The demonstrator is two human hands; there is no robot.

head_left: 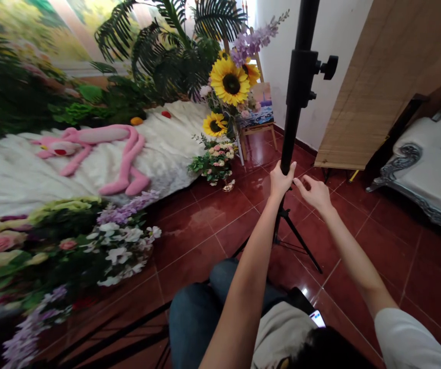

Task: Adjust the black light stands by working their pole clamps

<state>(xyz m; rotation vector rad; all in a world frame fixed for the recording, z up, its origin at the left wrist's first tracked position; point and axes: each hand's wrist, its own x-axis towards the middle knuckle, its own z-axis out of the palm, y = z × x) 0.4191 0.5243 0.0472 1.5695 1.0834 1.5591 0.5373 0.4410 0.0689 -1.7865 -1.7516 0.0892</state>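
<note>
A black light stand [290, 123] rises upright in front of me, its tripod legs [300, 241] spread on the floor. My left hand [280, 180] is wrapped round its pole, below the upper collar with the side knob [330, 67]. Just right of the pole is my right hand [314, 192], fingers curled and thumb and forefinger drawn together beside the stand. Whatever lies between those fingertips is too small or hidden to make out.
On the left, a pink plush toy [105, 138] lies on a white fur cover [174, 138], with artificial flowers [116, 246] in front. Sunflowers [231, 84] and a small easel painting [258, 105] stand behind. A white armchair [431, 154] is at right. Black legs [128, 333] cross the lower left.
</note>
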